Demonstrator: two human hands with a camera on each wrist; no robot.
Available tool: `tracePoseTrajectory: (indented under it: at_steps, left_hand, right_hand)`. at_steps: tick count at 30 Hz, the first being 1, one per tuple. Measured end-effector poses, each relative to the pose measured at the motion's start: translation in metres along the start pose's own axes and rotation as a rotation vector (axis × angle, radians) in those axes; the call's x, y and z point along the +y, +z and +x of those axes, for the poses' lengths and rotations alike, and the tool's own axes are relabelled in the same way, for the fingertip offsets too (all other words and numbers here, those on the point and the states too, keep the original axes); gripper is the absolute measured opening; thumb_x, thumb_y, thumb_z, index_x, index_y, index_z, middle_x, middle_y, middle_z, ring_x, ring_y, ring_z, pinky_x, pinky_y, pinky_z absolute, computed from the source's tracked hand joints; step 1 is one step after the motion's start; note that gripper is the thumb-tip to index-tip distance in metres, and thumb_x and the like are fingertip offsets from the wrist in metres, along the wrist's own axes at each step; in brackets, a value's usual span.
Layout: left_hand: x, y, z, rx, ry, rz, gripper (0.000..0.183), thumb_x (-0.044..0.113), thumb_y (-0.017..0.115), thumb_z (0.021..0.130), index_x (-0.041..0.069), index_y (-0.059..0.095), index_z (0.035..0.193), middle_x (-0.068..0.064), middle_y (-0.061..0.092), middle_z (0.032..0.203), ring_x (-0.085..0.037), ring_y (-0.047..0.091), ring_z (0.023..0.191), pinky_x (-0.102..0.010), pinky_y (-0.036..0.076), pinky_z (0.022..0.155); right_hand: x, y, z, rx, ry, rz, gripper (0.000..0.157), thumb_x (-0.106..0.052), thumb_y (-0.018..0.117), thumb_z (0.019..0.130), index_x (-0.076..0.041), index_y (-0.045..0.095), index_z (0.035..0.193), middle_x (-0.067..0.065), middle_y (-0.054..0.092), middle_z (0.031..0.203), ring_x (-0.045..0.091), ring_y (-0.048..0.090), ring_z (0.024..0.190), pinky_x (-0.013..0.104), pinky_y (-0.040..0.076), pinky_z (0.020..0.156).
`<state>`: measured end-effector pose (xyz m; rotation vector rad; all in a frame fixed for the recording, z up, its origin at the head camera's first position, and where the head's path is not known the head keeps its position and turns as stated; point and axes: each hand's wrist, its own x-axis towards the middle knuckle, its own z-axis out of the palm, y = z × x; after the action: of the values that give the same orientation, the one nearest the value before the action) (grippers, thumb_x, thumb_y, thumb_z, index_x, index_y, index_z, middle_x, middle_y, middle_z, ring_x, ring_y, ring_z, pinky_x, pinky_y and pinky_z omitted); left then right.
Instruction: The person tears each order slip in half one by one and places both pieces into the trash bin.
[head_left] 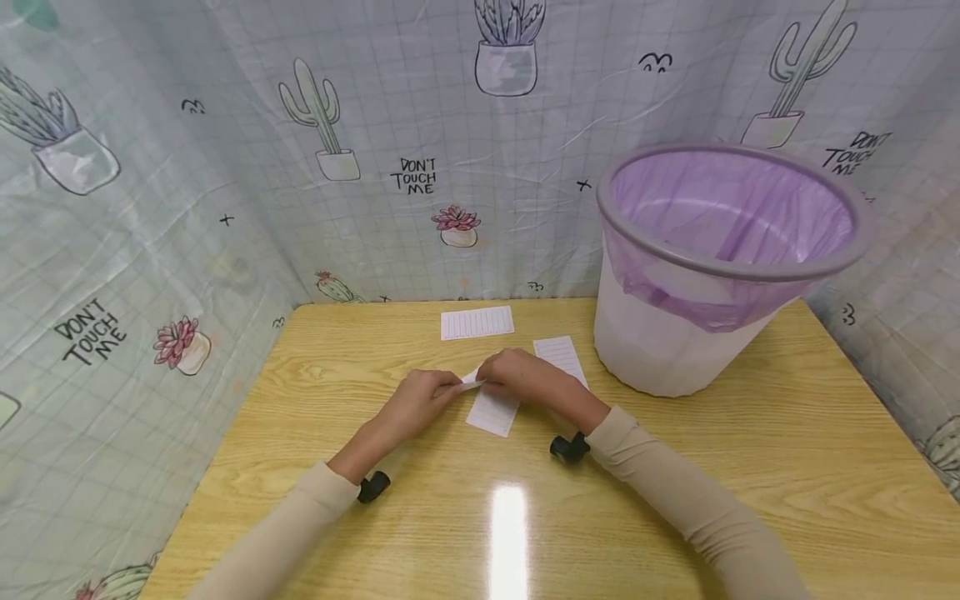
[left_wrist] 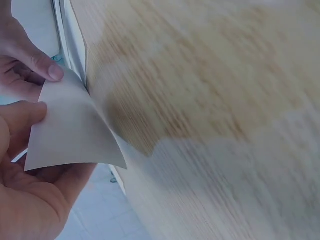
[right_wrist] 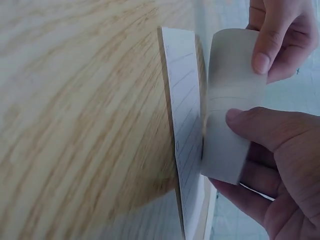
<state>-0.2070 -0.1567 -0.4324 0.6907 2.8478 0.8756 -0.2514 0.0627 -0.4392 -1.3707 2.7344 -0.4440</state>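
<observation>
Between both hands a small slip of white paper [head_left: 470, 383] is held up off the table. At its left end my left hand [head_left: 422, 402] pinches it, thumb [left_wrist: 31, 112] on the near face and fingers behind. My right hand [head_left: 521, 377] grips the other end likewise, as the right wrist view shows, where the paper [right_wrist: 227, 145] bends slightly and has a faint crosswise line. Below the hands lies a lined paper slip [head_left: 492, 415], partly covered by the right hand. A second lined slip [head_left: 559, 357] lies beyond the right wrist, partly hidden.
Another lined slip [head_left: 477, 322] lies near the back edge of the wooden table [head_left: 337, 350]. A large white bin [head_left: 660, 342] with a purple liner [head_left: 675, 312] stands at the back right. A cactus-print curtain [head_left: 375, 233] hangs behind and at the sides.
</observation>
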Motion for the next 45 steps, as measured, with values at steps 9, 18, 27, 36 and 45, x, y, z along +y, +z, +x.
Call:
tracePoseTrajectory:
  at_steps: [9,18,27,36,45]
  left_hand:
    - [0.002,0.000,0.000,0.165,0.016,-0.073,0.017,0.011,0.066,0.100,0.004,0.077,0.112,-0.009,0.077,0.103,-0.011,0.065,0.076,-0.026,0.053,0.063]
    - [0.006,-0.004,0.000,0.252,0.044,-0.140,0.019,0.011,0.067,0.099,0.005,0.077,0.114,-0.012,0.076,0.110,-0.017,0.073,0.094,-0.030,0.058,0.073]
    - [0.010,-0.007,0.003,0.291,0.102,-0.161,0.020,0.010,0.068,0.098,0.003,0.077,0.115,-0.012,0.076,0.109,-0.021,0.073,0.103,-0.032,0.060,0.078]
    - [0.016,-0.010,0.007,0.353,0.141,-0.259,0.021,0.007,0.071,0.095,0.004,0.078,0.114,-0.014,0.075,0.109,-0.026,0.072,0.104,-0.032,0.061,0.078]
    - [0.023,-0.014,0.010,0.385,0.177,-0.339,0.016,0.010,0.072,0.094,0.006,0.080,0.108,-0.009,0.077,0.105,-0.022,0.074,0.100,-0.030,0.060,0.075]
  right_hand:
    - [-0.001,-0.003,-0.003,0.169,-0.016,-0.016,0.011,-0.012,0.068,0.099,-0.010,0.078,0.103,0.000,0.076,0.093,0.009,0.068,0.077,0.026,0.055,0.070]
    - [-0.002,-0.013,-0.005,0.268,-0.057,0.056,0.015,-0.016,0.067,0.100,-0.007,0.079,0.106,0.003,0.077,0.100,0.013,0.073,0.086,0.026,0.058,0.074]
    - [-0.004,-0.021,-0.008,0.319,-0.005,0.095,0.016,-0.019,0.067,0.100,-0.009,0.079,0.105,0.002,0.078,0.100,0.012,0.073,0.086,0.025,0.057,0.073]
    - [-0.003,-0.027,-0.014,0.452,-0.020,0.167,0.013,-0.016,0.072,0.096,-0.010,0.079,0.105,0.002,0.078,0.099,0.013,0.075,0.087,0.026,0.059,0.073]
    - [-0.002,-0.037,-0.020,0.527,-0.031,0.246,0.009,-0.015,0.074,0.095,-0.010,0.079,0.101,0.002,0.078,0.097,0.015,0.075,0.088,0.029,0.059,0.073]
